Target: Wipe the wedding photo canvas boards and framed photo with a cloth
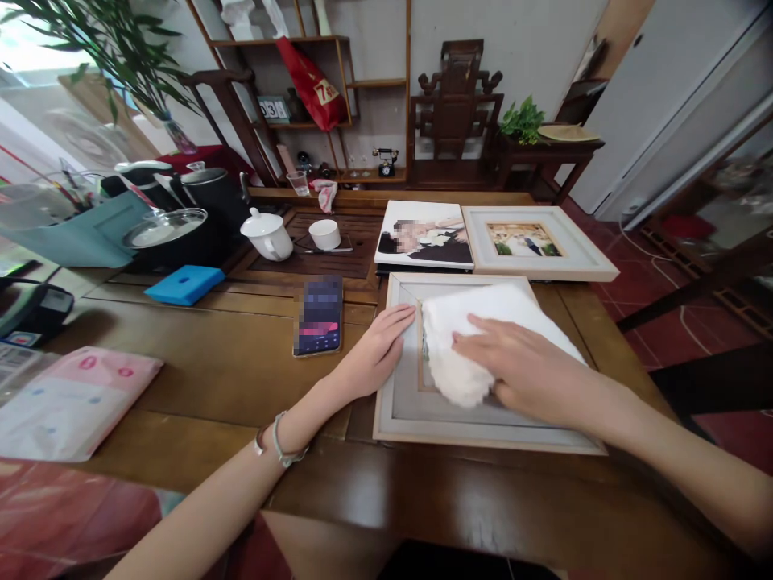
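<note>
Pale wooden rectangular picture frame (435,419) flat beneath both hands — left hand (378,354) open along its left edge, right hand (522,366) laid, fingers outstretched, over a fluffy white cloth (444,350) on it — glossy brown wooden counter (241,387), dark carved wooden chair (462,105) beyond.

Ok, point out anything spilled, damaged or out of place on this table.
Nothing looks spilled or damaged. By the plastic cup, a pinkish cloth lies crumpled, slightly untidy; the white towel under the right hand hides part of the frame.
</note>
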Demonstrator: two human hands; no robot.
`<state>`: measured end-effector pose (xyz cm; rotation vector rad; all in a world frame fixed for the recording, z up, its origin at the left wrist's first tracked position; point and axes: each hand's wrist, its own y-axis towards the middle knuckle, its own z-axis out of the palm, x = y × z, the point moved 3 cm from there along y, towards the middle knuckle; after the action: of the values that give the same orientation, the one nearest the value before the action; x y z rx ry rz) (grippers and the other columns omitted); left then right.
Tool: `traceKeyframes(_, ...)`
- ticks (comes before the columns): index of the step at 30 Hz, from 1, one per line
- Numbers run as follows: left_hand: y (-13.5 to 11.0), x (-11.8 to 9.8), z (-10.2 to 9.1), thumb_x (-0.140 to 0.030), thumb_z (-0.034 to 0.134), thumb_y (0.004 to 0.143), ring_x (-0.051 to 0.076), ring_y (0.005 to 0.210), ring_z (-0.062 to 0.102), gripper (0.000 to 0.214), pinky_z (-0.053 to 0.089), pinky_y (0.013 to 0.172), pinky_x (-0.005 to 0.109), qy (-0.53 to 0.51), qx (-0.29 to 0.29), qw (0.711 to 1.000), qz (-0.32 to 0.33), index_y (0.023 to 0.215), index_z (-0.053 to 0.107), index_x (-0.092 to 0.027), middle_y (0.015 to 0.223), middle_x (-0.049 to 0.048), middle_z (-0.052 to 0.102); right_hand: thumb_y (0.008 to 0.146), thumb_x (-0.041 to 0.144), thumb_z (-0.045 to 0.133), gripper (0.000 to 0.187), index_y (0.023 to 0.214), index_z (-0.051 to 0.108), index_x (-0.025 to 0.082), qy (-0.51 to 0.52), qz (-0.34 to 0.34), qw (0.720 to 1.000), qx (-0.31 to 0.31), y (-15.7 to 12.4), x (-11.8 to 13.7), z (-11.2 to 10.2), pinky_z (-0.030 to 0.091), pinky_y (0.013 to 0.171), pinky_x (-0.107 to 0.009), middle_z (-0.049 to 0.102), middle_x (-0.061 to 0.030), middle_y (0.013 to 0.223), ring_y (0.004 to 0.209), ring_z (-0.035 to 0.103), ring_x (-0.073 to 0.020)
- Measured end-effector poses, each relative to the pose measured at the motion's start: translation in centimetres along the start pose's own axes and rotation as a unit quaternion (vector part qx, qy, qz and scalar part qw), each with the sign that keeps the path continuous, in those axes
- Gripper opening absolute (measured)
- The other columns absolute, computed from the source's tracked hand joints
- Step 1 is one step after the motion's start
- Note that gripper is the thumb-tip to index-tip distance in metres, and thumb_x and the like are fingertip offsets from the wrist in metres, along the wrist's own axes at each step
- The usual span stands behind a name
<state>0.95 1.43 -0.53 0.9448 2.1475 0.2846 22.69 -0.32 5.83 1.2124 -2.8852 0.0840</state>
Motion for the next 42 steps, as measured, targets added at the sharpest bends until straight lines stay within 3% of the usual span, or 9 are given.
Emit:
traceKeyframes(3,0.1,-0.1,0.0,-0.014,0.037,0.099,0.028,0.14,0.039,0.044,0.033,0.115,0.058,-0.001,0.001,1.0,-0.003,0.142,0.047,-0.017,0.146,0.0159,0.049,0.059,0.0,0.05,0.07,0.126,0.062,0.011,0.041,-0.05,0.998,0.015,-3.0,3.8,-0.5,0.047,0.103,-0.046,0.066,-0.0128,0.128,0.131,0.05,-0.0338)
traceKeyframes(7,0.1,-0.1,0.0,-0.013,0.038,0.099,0.028,0.14,0.039,0.045,0.032,0.116,0.057,0.001,0.003,1.0,-0.006,0.142,0.047,-0.017,0.146,0.0155,0.048,0.055,0.006,0.051,0.068,0.122,0.063,0.007,0.044,-0.074,0.995,-0.051,-4.8,6.9,-0.5,0.052,0.095,-0.045,0.067,-0.017,0.124,0.121,0.058,-0.0334)
traceKeyframes(15,0.0,0.0,0.0,-0.014,0.043,0.097,0.029,0.142,0.036,0.047,0.032,0.115,0.059,-0.001,0.022,1.0,-0.02,0.144,0.045,-0.018,0.148,0.0158,0.045,0.072,0.006,0.047,0.049,0.119,0.063,0.007,-0.061,0.107,0.989,-0.087,0.0,-0.4,0.4,0.05,0.091,-0.049,0.066,-0.0172,0.126,0.122,0.056,-0.0355)
traceKeyframes(18,0.0,-0.1,0.0,-0.013,0.041,0.098,0.028,0.142,0.035,0.047,0.031,0.116,0.058,0.002,0.022,1.0,-0.018,0.144,0.044,-0.017,0.149,0.0161,0.045,0.074,0.005,0.047,0.047,0.118,0.063,0.007,-0.099,0.124,0.984,-0.086,0.9,-0.2,0.8,0.05,0.09,-0.048,0.065,-0.0179,0.128,0.12,0.056,-0.0365)
traceKeyframes(25,0.1,-0.2,0.0,-0.014,0.04,0.099,0.028,0.142,0.035,0.048,0.03,0.116,0.058,-0.003,0.017,1.0,-0.016,0.146,0.042,-0.021,0.149,0.0137,0.046,0.064,0.015,0.057,0.056,0.119,0.064,0.006,-0.054,-0.063,0.993,-0.086,-3.7,8.6,0.5,0.055,0.083,-0.041,0.069,-0.0194,0.119,0.105,0.065,-0.0329)
traceKeyframes(28,0.1,-0.3,-0.1,-0.014,0.041,0.098,0.028,0.142,0.035,0.049,0.03,0.117,0.058,-0.009,0.02,1.0,-0.01,0.146,0.042,-0.021,0.149,0.0139,0.045,0.064,0.019,0.058,0.053,0.116,0.066,0.009,-0.008,-0.119,0.987,-0.108,-5.0,10.0,-0.3,0.055,0.085,-0.039,0.071,-0.0166,0.117,0.104,0.066,-0.03)
traceKeyframes(32,0.0,-0.2,-0.1,-0.013,0.04,0.098,0.028,0.142,0.035,0.047,0.031,0.116,0.057,-0.001,0.026,1.0,-0.016,0.145,0.044,-0.019,0.148,0.0145,0.046,0.065,0.006,0.054,0.053,0.117,0.066,0.011,-0.011,-0.056,0.992,-0.108,-3.2,7.3,-0.1,0.052,0.09,-0.041,0.071,-0.014,0.117,0.106,0.065,-0.0279)
traceKeyframes(38,0.0,-0.1,-0.1,-0.015,0.039,0.099,0.028,0.142,0.036,0.047,0.031,0.116,0.058,0.003,0.022,1.0,-0.017,0.145,0.044,-0.019,0.149,0.0151,0.046,0.077,0.001,0.047,0.049,0.124,0.061,0.009,-0.137,0.109,0.977,-0.12,1.1,-1.4,1.0,0.031,0.108,-0.062,0.063,-0.0162,0.132,0.127,0.05,-0.0384)
traceKeyframes(42,0.0,-0.1,-0.1,-0.016,0.039,0.099,0.028,0.142,0.036,0.047,0.031,0.116,0.058,0.005,0.021,1.0,-0.011,0.146,0.043,-0.02,0.149,0.0152,0.046,0.08,0.003,0.046,0.05,0.128,0.057,0.006,-0.163,0.131,0.969,-0.131,2.6,-4.2,1.0,0.026,0.11,-0.063,0.057,-0.018,0.139,0.135,0.042,-0.0397)
